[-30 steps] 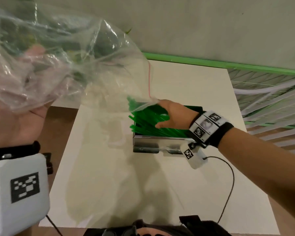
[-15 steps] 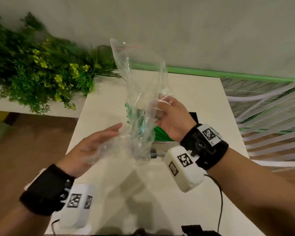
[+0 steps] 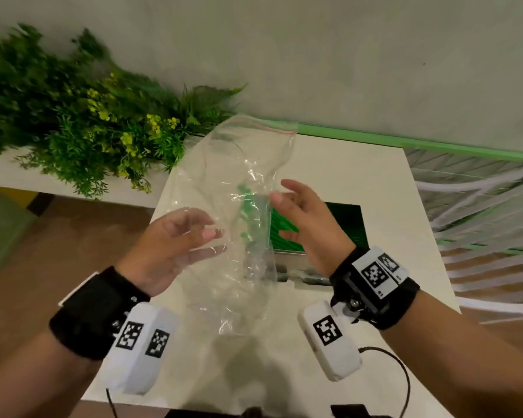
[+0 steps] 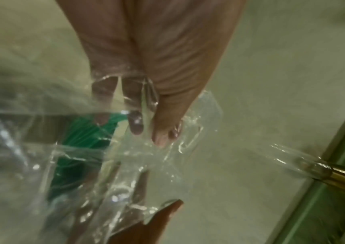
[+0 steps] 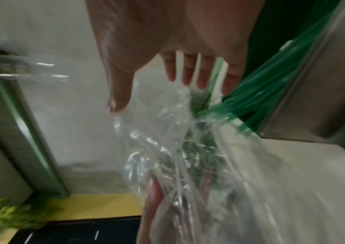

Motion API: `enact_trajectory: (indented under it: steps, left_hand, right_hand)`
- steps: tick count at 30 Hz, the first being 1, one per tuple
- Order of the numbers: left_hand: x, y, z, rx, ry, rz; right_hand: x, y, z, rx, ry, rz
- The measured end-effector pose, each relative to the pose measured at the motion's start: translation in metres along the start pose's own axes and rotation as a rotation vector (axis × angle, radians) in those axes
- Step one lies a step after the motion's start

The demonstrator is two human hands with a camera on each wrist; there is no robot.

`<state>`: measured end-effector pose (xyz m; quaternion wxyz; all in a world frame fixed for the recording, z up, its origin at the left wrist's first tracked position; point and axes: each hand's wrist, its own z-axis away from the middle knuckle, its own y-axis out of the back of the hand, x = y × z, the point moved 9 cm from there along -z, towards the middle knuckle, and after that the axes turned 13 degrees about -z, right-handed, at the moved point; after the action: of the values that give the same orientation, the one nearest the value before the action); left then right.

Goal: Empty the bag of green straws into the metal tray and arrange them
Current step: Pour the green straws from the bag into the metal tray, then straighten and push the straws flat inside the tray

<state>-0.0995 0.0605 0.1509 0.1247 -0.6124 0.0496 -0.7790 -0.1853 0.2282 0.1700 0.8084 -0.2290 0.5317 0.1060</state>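
Observation:
A clear, crumpled plastic bag (image 3: 248,182) stands upright between my two hands above the table, and no straws show inside it. My left hand (image 3: 194,230) has its fingers behind the plastic and the thumb in front, pinching a fold of the bag (image 4: 125,165). My right hand (image 3: 293,206) hovers at the bag's right edge with its fingers straight and spread, holding nothing. Behind that hand sits the metal tray (image 3: 290,260), filled with green straws (image 3: 338,224). In the right wrist view the straws (image 5: 271,85) lie along the tray wall (image 5: 324,82), their ends poking past its corner.
The white table (image 3: 375,182) carries the tray. Green plants with yellow flowers (image 3: 88,131) line a ledge at the left. A white slatted structure (image 3: 480,206) stands to the right. A thin cable (image 3: 399,372) trails from my right wrist near the table's front edge.
The bag came down from high on the left to between my hands. My right hand gripped it half a second ago and has since let go and spread its fingers.

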Motion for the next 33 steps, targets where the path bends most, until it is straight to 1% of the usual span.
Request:
enact_trajectory:
  steps: [2,3,4,6,7,9,11,12,14,16,17,19,20,21,22,24,25,26,28,29,30,31,33]
  left_hand:
    - [-0.005,-0.004,0.003,-0.053,0.026,0.033]
    - [-0.011,-0.010,0.006,-0.099,0.064,0.084]
    - [-0.017,-0.015,0.008,-0.120,0.114,0.178]
    - [-0.029,-0.015,0.013,-0.062,0.222,0.403]
    - [-0.034,-0.013,0.015,-0.046,0.240,0.442]
    - [-0.033,-0.018,0.018,-0.113,0.172,0.343]
    - [-0.034,-0.016,0.020,-0.119,0.084,0.202]
    - [-0.034,-0.014,0.022,-0.095,0.063,0.142]
    - [-0.032,-0.005,0.026,0.020,0.023,0.050]
    - [-0.025,0.002,0.029,0.107,-0.039,-0.051]
    - [-0.022,0.004,0.030,0.141,-0.057,-0.096]
    - [-0.021,0.005,0.031,0.205,-0.058,-0.157]
    - [-0.022,0.005,0.033,0.232,-0.046,-0.178]
    - [-0.022,0.002,0.035,0.241,-0.036,-0.196]
    - [-0.021,-0.001,0.037,0.231,-0.034,-0.205]
    - [-0.020,-0.007,0.041,0.182,-0.014,-0.179]
    - [-0.019,-0.005,0.044,0.180,-0.013,-0.170]
    - [-0.015,-0.002,0.047,0.191,-0.042,-0.186]
    - [-0.003,0.016,0.058,0.289,-0.140,-0.273]
    - [0.003,0.028,0.064,0.353,-0.175,-0.310]
    - [0.004,0.043,0.070,0.412,-0.204,-0.334]
    - [0.006,0.056,0.075,0.456,-0.219,-0.360]
    - [0.006,0.072,0.082,0.475,-0.201,-0.472]
  right_hand:
    - [0.030,-0.009,0.006,-0.120,-0.191,-0.019]
    - [0.040,-0.015,0.008,-0.171,-0.243,-0.071]
    - [0.045,-0.020,0.008,-0.197,-0.258,-0.127]
    - [0.043,-0.024,0.006,-0.203,-0.204,-0.188]
    - [0.040,-0.024,0.005,-0.191,-0.174,-0.174]
    - [0.041,-0.020,0.002,-0.159,-0.134,-0.073]
    - [0.044,-0.017,0.004,-0.153,-0.097,0.074]
    - [0.045,-0.015,0.006,-0.154,-0.076,0.123]
    - [0.043,-0.017,0.011,-0.180,-0.078,0.076]
    - [0.050,-0.018,0.016,-0.247,-0.175,-0.046]
    - [0.052,-0.022,0.019,-0.306,-0.205,-0.068]
    - [0.056,-0.033,0.029,-0.465,-0.235,-0.045]
    - [0.058,-0.039,0.035,-0.522,-0.242,-0.009]
    - [0.059,-0.043,0.038,-0.534,-0.229,0.044]
    - [0.060,-0.045,0.038,-0.508,-0.192,0.099]
    - [0.059,-0.044,0.031,-0.377,-0.093,0.183]
    - [0.059,-0.039,0.028,-0.292,-0.068,0.176]
    - [0.063,-0.033,0.025,-0.216,-0.082,0.117]
    - [0.069,-0.025,0.022,-0.125,-0.118,-0.057]
    - [0.067,-0.022,0.022,-0.090,-0.097,-0.087]
    - [0.059,-0.021,0.022,-0.062,-0.041,-0.069]
    - [0.048,-0.019,0.024,-0.042,0.051,-0.029]
    - [0.019,-0.020,0.031,-0.051,0.272,0.111]
